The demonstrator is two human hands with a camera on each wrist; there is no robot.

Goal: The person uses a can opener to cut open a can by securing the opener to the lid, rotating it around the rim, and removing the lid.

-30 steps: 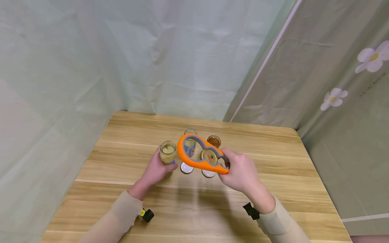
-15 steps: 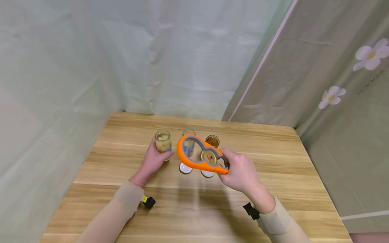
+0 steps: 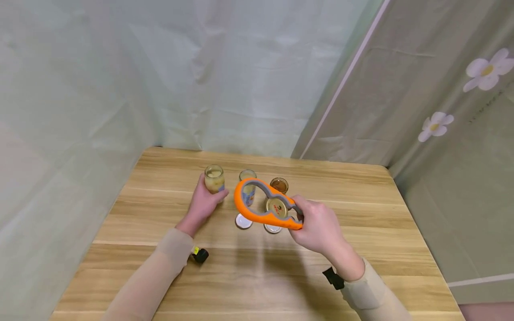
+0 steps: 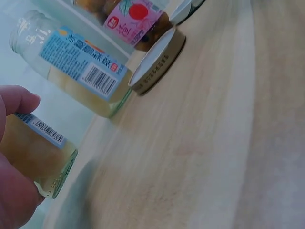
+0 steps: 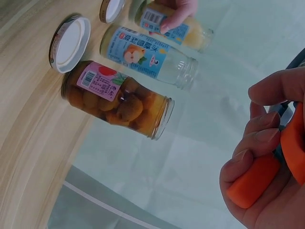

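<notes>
My left hand point(image 3: 202, 201) grips an open glass jar point(image 3: 214, 180) of pale fruit, its thumb across the blue label. In the left wrist view, the base of this jar shows close over the table. My right hand point(image 3: 318, 226) holds an orange jar opener point(image 3: 263, 218) with a grey inner edge by its handles, raised above the table. A gold lid point(image 3: 277, 207) with red print shows inside the opener's middle loop. Between the hands stands a second lidless, blue-labelled jar point(image 5: 138, 53). To its right is a lidless jar of brown round fruit point(image 5: 126, 102) with a pink label.
Two lids lie with white insides up in front of the standing jars: a left lid point(image 3: 243, 221) and a right lid point(image 3: 273, 228), the latter partly behind the opener. The wooden table point(image 3: 361, 214) ends at grey curtains point(image 3: 241, 89) behind and at the sides.
My left hand has carried the pale-fruit jar away from me and slightly left, level with the other jars. The right hand and the jar opener have stayed nearly still.
</notes>
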